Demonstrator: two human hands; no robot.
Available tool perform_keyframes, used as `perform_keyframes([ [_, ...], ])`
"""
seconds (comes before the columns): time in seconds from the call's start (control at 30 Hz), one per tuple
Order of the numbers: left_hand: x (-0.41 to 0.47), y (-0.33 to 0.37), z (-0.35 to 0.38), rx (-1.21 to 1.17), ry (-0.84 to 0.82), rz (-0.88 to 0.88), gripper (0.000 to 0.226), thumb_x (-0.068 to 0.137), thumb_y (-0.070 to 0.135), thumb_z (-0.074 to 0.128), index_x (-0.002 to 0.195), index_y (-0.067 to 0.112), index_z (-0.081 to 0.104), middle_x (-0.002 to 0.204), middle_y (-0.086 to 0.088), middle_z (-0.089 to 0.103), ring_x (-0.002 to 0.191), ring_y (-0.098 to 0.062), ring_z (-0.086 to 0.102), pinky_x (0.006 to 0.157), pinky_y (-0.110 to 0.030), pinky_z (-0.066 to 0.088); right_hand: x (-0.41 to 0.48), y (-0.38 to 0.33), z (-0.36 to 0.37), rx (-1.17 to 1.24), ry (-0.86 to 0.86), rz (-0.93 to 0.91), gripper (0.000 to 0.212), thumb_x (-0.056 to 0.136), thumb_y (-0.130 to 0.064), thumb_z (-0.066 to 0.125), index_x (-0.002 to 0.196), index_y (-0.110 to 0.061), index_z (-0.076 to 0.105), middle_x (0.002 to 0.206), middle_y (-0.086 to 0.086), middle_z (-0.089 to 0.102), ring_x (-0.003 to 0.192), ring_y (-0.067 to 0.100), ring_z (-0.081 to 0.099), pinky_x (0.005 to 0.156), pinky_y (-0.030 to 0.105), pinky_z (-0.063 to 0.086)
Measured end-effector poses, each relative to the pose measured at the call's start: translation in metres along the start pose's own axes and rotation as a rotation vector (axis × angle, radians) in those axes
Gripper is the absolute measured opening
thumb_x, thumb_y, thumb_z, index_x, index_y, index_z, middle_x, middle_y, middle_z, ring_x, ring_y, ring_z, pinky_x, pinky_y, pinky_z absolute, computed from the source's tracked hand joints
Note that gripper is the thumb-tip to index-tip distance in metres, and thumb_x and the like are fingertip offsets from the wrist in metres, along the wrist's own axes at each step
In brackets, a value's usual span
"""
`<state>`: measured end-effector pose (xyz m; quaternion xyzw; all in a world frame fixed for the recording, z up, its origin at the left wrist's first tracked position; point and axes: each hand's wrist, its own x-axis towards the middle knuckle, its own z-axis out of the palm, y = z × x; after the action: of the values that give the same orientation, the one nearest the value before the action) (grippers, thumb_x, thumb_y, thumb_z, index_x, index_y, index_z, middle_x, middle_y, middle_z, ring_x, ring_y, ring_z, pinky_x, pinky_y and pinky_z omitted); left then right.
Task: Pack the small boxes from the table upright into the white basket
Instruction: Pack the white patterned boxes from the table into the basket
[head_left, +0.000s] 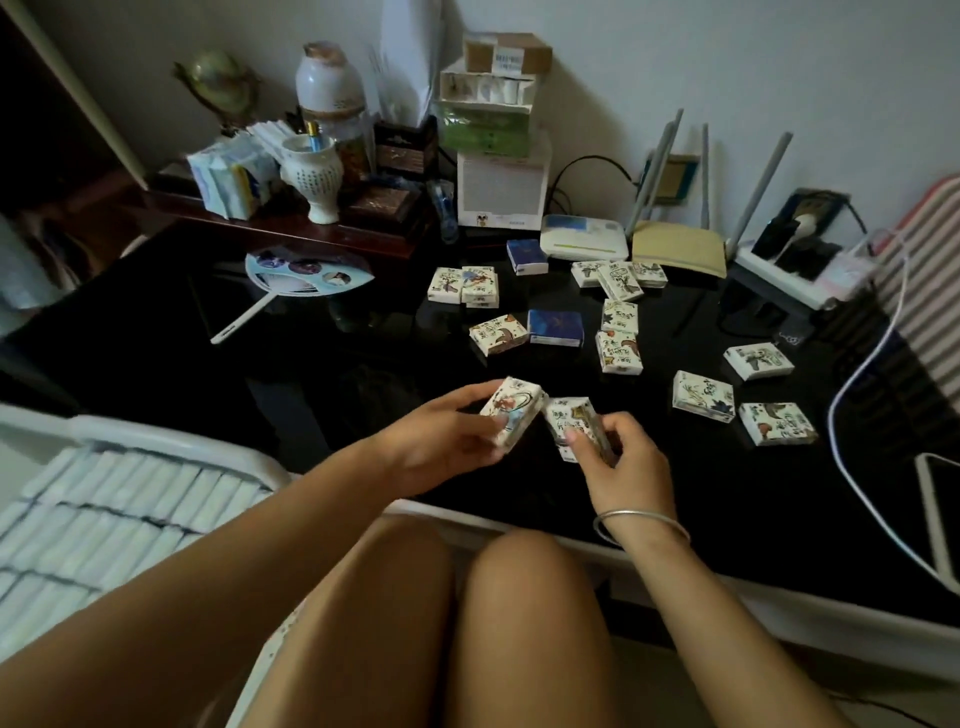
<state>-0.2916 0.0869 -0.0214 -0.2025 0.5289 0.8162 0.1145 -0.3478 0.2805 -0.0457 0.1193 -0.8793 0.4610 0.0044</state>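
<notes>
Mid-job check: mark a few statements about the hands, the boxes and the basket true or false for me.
1. The left hand grips a first box, the right hand a second box. True.
2. The white basket holds nothing. False: rows of packs fill much of it.
3. Every loose box on the table is blue. False: there are only two blue boxes; the others are white illustrated boxes.
4. A hand fan lies on the table, left of the loose boxes. True.

Illustrated small boxes (618, 352) scattered flat; white basket (171, 441) lower-left w/ upright rows
</notes>
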Motion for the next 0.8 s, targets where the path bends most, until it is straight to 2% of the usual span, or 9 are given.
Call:
perform_keyframes([
  [0.1, -0.047, 0.0, -0.021, 0.015, -0.059, 0.001, 0.046, 0.093, -0.002, 0.054, 0.131, 0.025, 0.057, 0.101, -0.009, 0.069, 0.078, -0.014, 0.064, 0.068, -0.024, 0.056, -0.022, -0.037, 0.015, 0.203, -0.096, 0.021, 0.023, 0.081, -0.032, 0.073, 0.082, -0.014, 0.058, 0.073, -0.005, 0.066, 0.065, 0.002, 0.061, 0.059, 0.015, 0.046],
  [0.2, -0.094, -0.001, -0.042, 0.119, 0.014, 0.074, 0.041, 0.095, 0.001, 0.049, 0.131, 0.02, 0.057, 0.11, -0.016, 0.067, 0.088, -0.018, 0.065, 0.073, -0.029, 0.056, -0.048, -0.076, 0.039, 0.288, -0.249, -0.003, 0.02, 0.079, -0.024, 0.075, 0.083, -0.022, 0.055, 0.08, -0.004, 0.068, 0.074, 0.007, 0.066, 0.07, 0.029, 0.054],
  [0.3, -0.14, 0.0, -0.059, 0.232, 0.096, 0.14, 0.04, 0.091, -0.003, 0.045, 0.125, 0.012, 0.059, 0.113, -0.02, 0.066, 0.099, -0.022, 0.065, 0.082, -0.036, 0.055, -0.077, -0.113, 0.061, 0.236, -0.381, -0.056, 0.026, 0.081, -0.022, 0.069, 0.094, -0.023, 0.047, 0.083, -0.007, 0.062, 0.077, 0.009, 0.061, 0.071, 0.026, 0.048],
  [0.4, -0.185, 0.001, -0.068, 0.321, 0.128, 0.175, 0.044, 0.084, -0.011, 0.044, 0.122, 0.005, 0.058, 0.117, -0.023, 0.063, 0.101, -0.024, 0.063, 0.095, -0.04, 0.052, -0.11, -0.149, 0.083, 0.194, -0.456, -0.12, 0.029, 0.086, -0.022, 0.061, 0.102, -0.022, 0.037, 0.081, -0.011, 0.054, 0.081, 0.018, 0.057, 0.076, 0.033, 0.046],
  [0.5, -0.232, -0.001, -0.09, 0.36, 0.149, 0.221, 0.034, 0.088, -0.013, 0.049, 0.116, 0.003, 0.059, 0.103, -0.012, 0.069, 0.096, -0.021, 0.068, 0.084, -0.028, 0.057, -0.146, -0.183, 0.106, 0.155, -0.539, -0.195, 0.029, 0.089, -0.025, 0.056, 0.105, -0.028, 0.031, 0.08, -0.013, 0.052, 0.084, 0.022, 0.058, 0.078, 0.036, 0.047],
  [0.6, -0.278, -0.009, -0.118, 0.357, 0.188, 0.183, 0.018, 0.092, 0.01, 0.06, 0.109, 0.013, 0.066, 0.108, -0.005, 0.072, 0.104, -0.022, 0.068, 0.091, -0.032, 0.055, -0.179, -0.206, 0.125, 0.21, -0.617, -0.235, 0.027, 0.09, -0.043, 0.052, 0.107, -0.032, 0.035, 0.085, -0.008, 0.06, 0.081, 0.019, 0.061, 0.078, 0.041, 0.053],
  [0.67, -0.304, -0.014, -0.138, 0.436, 0.233, 0.159, 0.017, 0.085, 0.027, 0.065, 0.1, 0.023, 0.072, 0.105, 0.0, 0.073, 0.103, -0.017, 0.068, 0.093, -0.032, 0.055, -0.199, -0.217, 0.132, 0.223, -0.707, -0.261, 0.04, 0.087, -0.066, 0.035, 0.111, -0.034, 0.037, 0.088, -0.011, 0.063, 0.083, 0.017, 0.063, 0.077, 0.039, 0.053],
  [0.7, -0.317, -0.02, -0.15, 0.518, 0.292, 0.146, 0.016, 0.081, 0.037, 0.069, 0.095, 0.03, 0.073, 0.102, 0.005, 0.073, 0.101, -0.013, 0.068, 0.092, -0.031, 0.054, -0.211, -0.222, 0.137, 0.195, -0.756, -0.281, 0.046, 0.086, -0.067, 0.025, 0.114, -0.033, 0.039, 0.086, -0.016, 0.061, 0.084, 0.016, 0.061, 0.077, 0.036, 0.051],
  [0.8, -0.349, -0.036, -0.182, 0.727, 0.492, 0.067, 0.049, 0.062, 0.068, 0.074, 0.1, 0.038, 0.071, 0.1, 0.008, 0.072, 0.098, -0.015, 0.066, 0.093, -0.038, 0.052, -0.24, -0.227, 0.15, 0.106, -0.836, -0.367, 0.05, 0.093, -0.06, 0.017, 0.115, -0.025, 0.045, 0.08, -0.013, 0.057, 0.08, 0.017, 0.057, 0.075, 0.037, 0.048],
])
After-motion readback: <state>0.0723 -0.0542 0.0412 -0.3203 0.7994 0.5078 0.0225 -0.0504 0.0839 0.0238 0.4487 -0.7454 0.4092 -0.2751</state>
